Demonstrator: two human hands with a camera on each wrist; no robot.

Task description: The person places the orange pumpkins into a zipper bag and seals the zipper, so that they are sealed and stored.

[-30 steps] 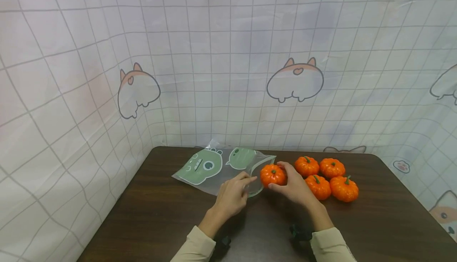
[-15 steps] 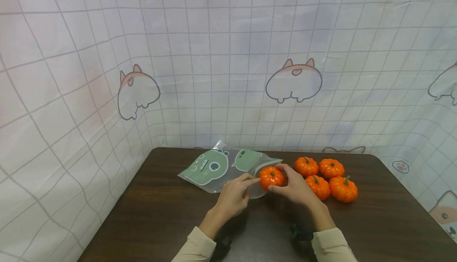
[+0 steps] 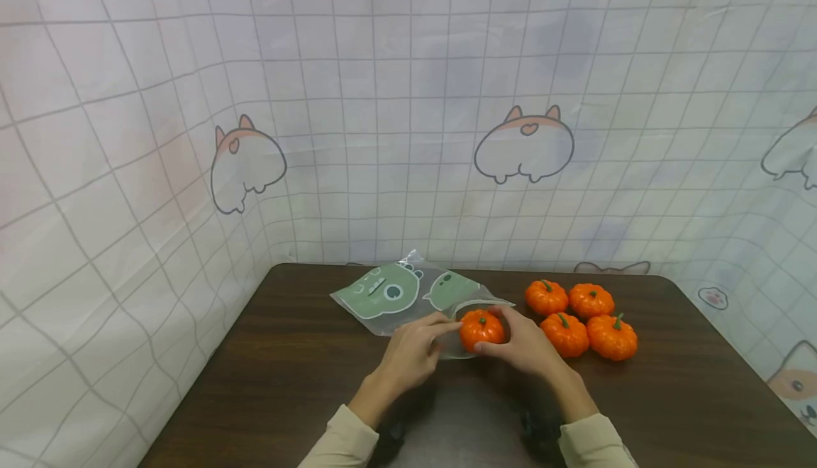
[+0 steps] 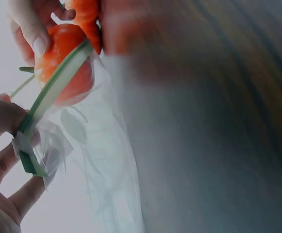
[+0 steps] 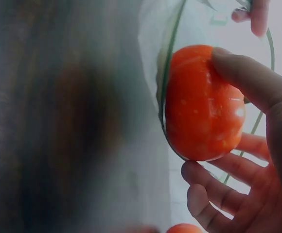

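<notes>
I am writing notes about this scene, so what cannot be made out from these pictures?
Held pumpkin: in the head view, the right hand hides part of it.
Left hand: in the left wrist view, the left edge cuts part of it off.
Tabletop: blurred in the left wrist view.
Second pumpkin: in the right wrist view, the bottom edge cuts most of it off.

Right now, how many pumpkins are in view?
5: one pumpkin in the right hand at the open bag; rightward on the table, two rear pumpkins, two front pumpkins.
</notes>
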